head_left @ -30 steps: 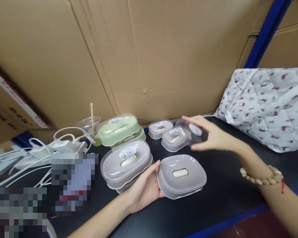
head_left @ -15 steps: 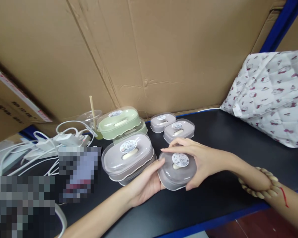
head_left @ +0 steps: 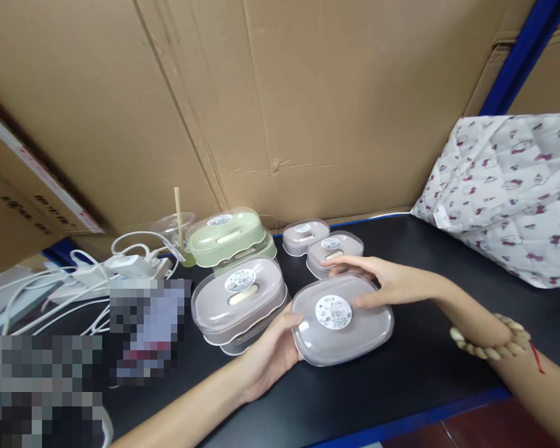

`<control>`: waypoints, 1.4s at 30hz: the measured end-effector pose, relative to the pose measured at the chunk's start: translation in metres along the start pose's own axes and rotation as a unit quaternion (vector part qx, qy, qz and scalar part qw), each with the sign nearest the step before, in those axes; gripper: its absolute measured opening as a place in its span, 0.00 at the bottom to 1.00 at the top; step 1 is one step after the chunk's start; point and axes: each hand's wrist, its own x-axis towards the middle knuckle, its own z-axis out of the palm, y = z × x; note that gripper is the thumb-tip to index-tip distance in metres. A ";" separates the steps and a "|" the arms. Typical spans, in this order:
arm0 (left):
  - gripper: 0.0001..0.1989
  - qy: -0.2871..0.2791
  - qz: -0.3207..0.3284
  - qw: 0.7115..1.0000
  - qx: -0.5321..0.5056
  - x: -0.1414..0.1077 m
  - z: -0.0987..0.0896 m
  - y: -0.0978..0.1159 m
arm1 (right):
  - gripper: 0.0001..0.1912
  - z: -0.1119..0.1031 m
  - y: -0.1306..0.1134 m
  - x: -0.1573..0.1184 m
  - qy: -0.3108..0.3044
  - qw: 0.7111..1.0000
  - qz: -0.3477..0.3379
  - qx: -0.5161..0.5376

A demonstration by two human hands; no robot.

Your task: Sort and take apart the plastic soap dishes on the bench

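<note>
L hand (head_left: 273,358) is clamped on the L end of a grey-mauve oval plastic box w/ clear lid (head_left: 345,342), thumb on top. R hand (head_left: 387,280) lies over its far R part, thumb on lid, fingertips by the far rim; can't tell if it's gripping. Box is between the hands, above the black tabletop (head_left: 424,373), long axis approx. L–R; both hands touch it, so neither is nearer. Round white label (head_left: 333,312) on lid: small print + code-like block, n/l (not legible).

Just L: stacked grey-mauve lidded boxes (head_left: 233,311), green lidded ones (head_left: 224,239) behind. Beyond R fingers: two smaller grey-mauve boxes (head_left: 305,236). Far L: brown carton (head_left: 23,211), dark characters, unreadable.
</note>
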 end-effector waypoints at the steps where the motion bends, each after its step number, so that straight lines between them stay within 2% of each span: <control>1: 0.37 -0.003 0.021 1.000 0.017 -0.002 0.002 0.000 | 0.38 -0.003 0.000 -0.001 -0.008 1.000 0.008 0.012; 4: 0.40 -0.016 0.076 0.994 0.078 -0.009 0.004 -0.002 | 0.39 -0.006 0.000 -0.001 -0.031 0.994 -0.026 0.099; 7: 0.42 -0.040 0.152 0.979 0.130 -0.014 0.002 -0.005 | 0.43 -0.006 0.002 0.003 0.035 0.978 -0.068 0.192; 10: 0.42 -0.030 0.225 0.952 0.204 -0.016 0.003 -0.003 | 0.38 -0.008 0.005 0.011 0.204 0.943 -0.031 0.261; 12: 0.38 0.017 0.258 0.926 0.275 -0.019 0.008 0.002 | 0.32 -0.012 0.009 0.017 0.341 0.893 0.035 0.291; 13: 0.36 0.053 0.280 0.903 0.321 -0.022 0.012 0.005 | 0.29 -0.015 0.011 0.019 0.392 0.866 0.069 0.302; 14: 0.33 0.088 0.310 0.870 0.374 -0.025 0.016 0.010 | 0.27 -0.017 0.014 0.021 0.426 0.844 0.097 0.311; 15: 0.27 0.127 0.354 0.821 0.429 -0.029 0.019 0.015 | 0.26 -0.019 0.018 0.022 0.441 0.832 0.118 0.315; 17: 0.15 0.218 0.467 0.685 0.516 -0.037 0.022 0.028 | 0.25 -0.023 0.024 0.021 0.446 0.830 0.130 0.310; 18: 0.11 0.274 0.523 0.607 0.532 -0.042 0.021 0.036 | 0.25 -0.024 0.027 0.021 0.443 0.834 0.129 0.302; 19: 0.09 0.335 0.565 0.542 0.524 -0.045 0.018 0.044 | 0.24 -0.024 0.029 0.020 0.440 0.839 0.129 0.293; 20: 0.08 0.391 0.581 0.502 0.507 -0.048 0.014 0.053 | 0.24 -0.024 0.030 0.020 0.435 0.844 0.129 0.286; 21: 0.09 0.446 0.561 0.502 0.485 -0.050 0.010 0.062 | 0.24 -0.024 0.030 0.020 0.429 0.848 0.130 0.282; 22: 0.11 0.483 0.534 0.522 0.457 -0.050 0.005 0.071 | 0.24 -0.023 0.030 0.019 0.424 0.852 0.131 0.278; 23: 0.14 0.510 0.493 0.568 0.418 -0.049 0.000 0.079 | 0.25 -0.023 0.029 0.019 0.418 0.858 0.133 0.267; 25: 0.16 0.529 0.399 0.682 0.310 -0.044 -0.008 0.093 | 0.29 -0.021 0.027 0.019 0.405 0.876 0.146 0.219; 26: 0.16 0.531 0.365 0.721 0.257 -0.040 -0.011 0.098 | 0.32 -0.020 0.026 0.020 0.397 0.885 0.155 0.186; 27: 0.15 0.539 0.328 0.748 0.207 -0.036 -0.014 0.101 | 0.35 -0.018 0.026 0.021 0.388 0.894 0.162 0.152; 29: 0.15 0.558 0.268 0.773 0.135 -0.029 -0.017 0.105 | 0.36 -0.015 0.028 0.023 0.380 0.906 0.158 0.102; 32: 0.17 0.568 0.225 0.786 0.099 -0.025 -0.017 0.105 | 0.38 -0.008 0.033 0.029 0.408 0.900 0.134 0.075; 35: 0.21 0.515 0.193 0.832 0.068 -0.026 -0.014 0.104 | 0.43 0.002 0.035 0.032 0.450 0.882 0.132 0.048; 38: 0.24 0.435 0.170 0.884 0.025 -0.025 -0.009 0.102 | 0.42 0.008 0.032 0.031 0.487 0.867 0.081 -0.065; 40: 0.25 0.412 0.163 0.896 0.009 -0.023 -0.006 0.101 | 0.40 0.011 0.030 0.029 0.480 0.861 0.026 -0.164; 42: 0.26 0.403 0.157 0.901 0.004 -0.018 -0.004 0.099 | 0.37 0.013 0.028 0.029 0.441 0.862 -0.021 -0.248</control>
